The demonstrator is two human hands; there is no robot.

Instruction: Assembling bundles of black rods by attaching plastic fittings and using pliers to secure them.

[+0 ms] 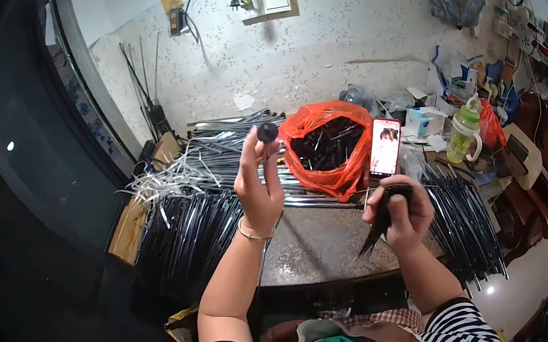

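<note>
My left hand [259, 186] is raised above the stone worktop [324, 247] and pinches a small round black cap [267, 131] between thumb and fingertips. A thin dark rod seems to run down from the cap along the hand. My right hand [402, 213] is closed around a bunch of thin black pieces [378, 226] that point down and to the left. Both forearms come up from the lower edge, with striped sleeves.
An orange plastic bag [327, 147] full of black parts stands behind the hands. A phone [385, 147] with a lit screen leans beside it. Bundles of dark metal rods [185, 230] lie left and right [465, 223]. A green bottle [464, 130] and clutter fill the right side.
</note>
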